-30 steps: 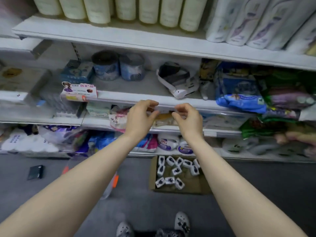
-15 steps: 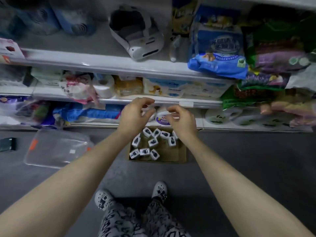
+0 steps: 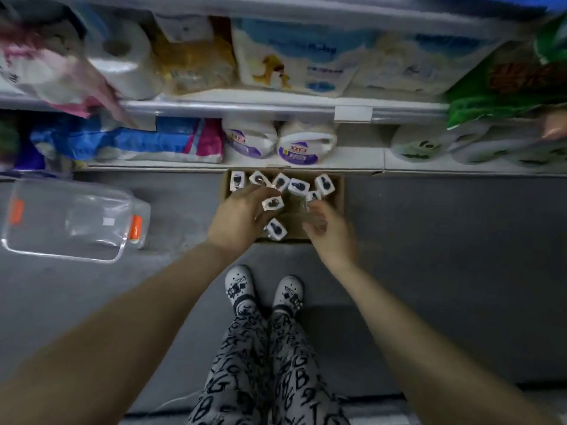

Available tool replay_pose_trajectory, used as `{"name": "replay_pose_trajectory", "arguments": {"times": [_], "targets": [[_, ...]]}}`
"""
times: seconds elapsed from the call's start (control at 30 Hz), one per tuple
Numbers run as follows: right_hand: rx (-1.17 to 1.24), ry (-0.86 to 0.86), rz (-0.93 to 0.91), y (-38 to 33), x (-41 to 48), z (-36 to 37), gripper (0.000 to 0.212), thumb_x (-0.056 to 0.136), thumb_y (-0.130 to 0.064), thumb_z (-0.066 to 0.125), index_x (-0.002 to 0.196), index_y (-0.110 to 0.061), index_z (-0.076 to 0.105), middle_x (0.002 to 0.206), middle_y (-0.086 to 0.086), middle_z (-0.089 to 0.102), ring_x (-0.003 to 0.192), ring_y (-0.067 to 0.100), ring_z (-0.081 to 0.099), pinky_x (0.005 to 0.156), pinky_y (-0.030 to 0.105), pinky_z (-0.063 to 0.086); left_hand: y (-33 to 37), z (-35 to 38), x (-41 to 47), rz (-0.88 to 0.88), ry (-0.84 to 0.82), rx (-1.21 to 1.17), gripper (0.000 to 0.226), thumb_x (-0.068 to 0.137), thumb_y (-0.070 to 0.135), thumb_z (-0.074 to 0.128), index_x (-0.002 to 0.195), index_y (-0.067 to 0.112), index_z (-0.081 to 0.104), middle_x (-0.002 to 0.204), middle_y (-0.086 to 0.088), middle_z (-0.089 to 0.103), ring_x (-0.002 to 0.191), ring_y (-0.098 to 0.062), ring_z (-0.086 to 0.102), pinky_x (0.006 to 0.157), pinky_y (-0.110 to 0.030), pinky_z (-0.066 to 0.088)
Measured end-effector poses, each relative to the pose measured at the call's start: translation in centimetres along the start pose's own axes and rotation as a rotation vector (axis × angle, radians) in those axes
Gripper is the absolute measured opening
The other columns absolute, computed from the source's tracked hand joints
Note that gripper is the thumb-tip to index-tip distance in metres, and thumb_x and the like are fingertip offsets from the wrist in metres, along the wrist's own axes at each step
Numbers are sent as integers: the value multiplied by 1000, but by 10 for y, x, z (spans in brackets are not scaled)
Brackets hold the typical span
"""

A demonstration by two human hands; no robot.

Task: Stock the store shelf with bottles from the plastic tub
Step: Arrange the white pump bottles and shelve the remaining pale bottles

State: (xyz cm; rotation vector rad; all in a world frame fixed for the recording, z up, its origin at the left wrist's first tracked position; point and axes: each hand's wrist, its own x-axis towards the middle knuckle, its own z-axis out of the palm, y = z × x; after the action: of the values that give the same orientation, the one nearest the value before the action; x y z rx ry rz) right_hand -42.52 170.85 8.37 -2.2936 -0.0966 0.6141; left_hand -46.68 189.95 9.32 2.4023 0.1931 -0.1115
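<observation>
Several small bottles with white labelled tops (image 3: 298,186) stand in an open cardboard box (image 3: 337,191) on the floor, against the bottom shelf (image 3: 362,162). My left hand (image 3: 241,217) is over the box's left side, fingers spread. Its fingertips are at one bottle (image 3: 272,203), and another bottle (image 3: 276,230) sits by the thumb. My right hand (image 3: 328,230) hovers over the box's right side, blurred, with its fingers loosely curled just below a bottle (image 3: 313,196). I see nothing held in either hand. A clear plastic tub (image 3: 73,219) with orange clips lies on the floor to the left.
Shelves above hold tissue packs, a paper roll (image 3: 122,59) and wipes packs (image 3: 294,56). Round white packs (image 3: 302,142) sit on the bottom shelf behind the box. My feet in white clogs (image 3: 239,283) stand just in front of it on the grey floor.
My view has tilted down from the upper shelves to the floor. Both hands have dropped from shelf height to the bottles in the cardboard box.
</observation>
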Motion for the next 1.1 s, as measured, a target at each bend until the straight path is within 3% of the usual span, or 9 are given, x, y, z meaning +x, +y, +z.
{"name": "replay_pose_trajectory", "arguments": {"times": [0.17,0.37,0.5,0.6,0.73,0.9,1.0,1.1], "targets": [[-11,-20,24,47,22,45,41,87,-9,72,127,-17,63,119,-3,69,107,12,65,95,33,54,-53,56,4,-35,-111,-9,41,81,7,75,120,16,68,113,-8,67,101,-33,64,82,-42,55],[-1,-92,79,101,51,98,42,87,-5,71,128,-12,62,121,2,68,112,15,63,97,31,50,-108,121,10,-63,-144,35,43,75,8,80,116,17,71,114,-8,70,99,-34,67,76,-35,52],[-68,-136,79,142,70,132,44,86,-7,71,129,-11,62,122,5,67,113,22,62,94,31,48,-147,166,18,-92,-201,36,44,78,10,77,121,14,68,125,-8,64,112,-31,60,85,-35,48],[-81,-163,91,170,82,154,47,85,-8,70,131,-13,60,124,3,66,115,20,60,91,23,41,-177,198,25,-58,-241,48,48,76,7,77,122,11,66,123,-10,65,108,-33,62,87,-39,50],[-77,-200,131,199,96,181,48,87,-12,67,133,-18,57,126,1,63,118,17,55,91,26,39,-210,240,37,-46,-253,49,51,71,4,79,120,9,67,119,-12,67,106,-36,63,85,-41,53],[-99,-163,145,232,119,218,43,89,-23,69,130,-20,57,121,-2,63,109,11,53,84,24,36,-235,282,49,-46,-306,60,58,74,18,82,129,17,62,128,-5,62,113,-32,59,86,-45,54],[-123,-149,142,247,130,234,50,85,-26,76,129,-18,56,121,-2,60,107,8,49,83,23,33,-245,295,56,-51,-351,83,67,70,23,85,132,17,60,134,-5,59,118,-32,57,92,-43,51],[-147,-196,172,263,142,248,59,76,-24,83,128,-16,54,125,1,58,111,13,50,83,25,33,-256,310,61,1,-415,116,81,59,42,87,131,13,62,133,-8,60,116,-36,58,94,-47,50]]}}
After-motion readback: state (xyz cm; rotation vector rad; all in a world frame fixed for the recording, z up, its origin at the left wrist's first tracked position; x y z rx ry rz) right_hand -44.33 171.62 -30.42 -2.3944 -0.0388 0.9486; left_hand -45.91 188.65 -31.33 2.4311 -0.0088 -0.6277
